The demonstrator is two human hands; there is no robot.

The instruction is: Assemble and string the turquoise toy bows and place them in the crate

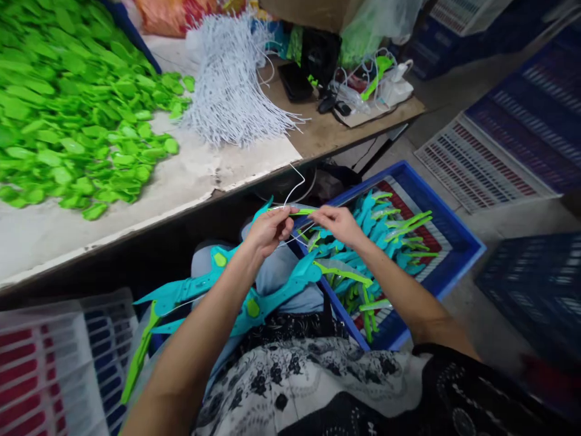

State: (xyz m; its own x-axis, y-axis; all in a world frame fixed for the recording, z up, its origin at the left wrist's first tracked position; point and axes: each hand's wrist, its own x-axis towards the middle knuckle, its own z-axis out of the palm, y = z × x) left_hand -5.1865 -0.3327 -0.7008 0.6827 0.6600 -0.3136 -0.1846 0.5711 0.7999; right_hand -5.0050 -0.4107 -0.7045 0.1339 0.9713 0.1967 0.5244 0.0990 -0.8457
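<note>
My left hand (271, 230) pinches one end of a thin green plastic strip (301, 212), its fingers closed. At the strip's other end, the fingers of my right hand (338, 224) are closed on it. A white cord (295, 188) rises from my left fingertips, and more cord runs loosely below the hands. Across my lap lie two long teal plastic parts, one (181, 293) under my left forearm and one (290, 287) nearer my body. Each carries a green oval piece and has green arms at its end. My left forearm hides some of them.
A heap of green pieces (82, 103) and a bundle of white cords (236, 85) lie on the table (190, 175). To my right, a blue crate (454, 266) holds many teal and green parts. Slatted crates (485, 163) stand beyond, with another crate (40, 375) at lower left.
</note>
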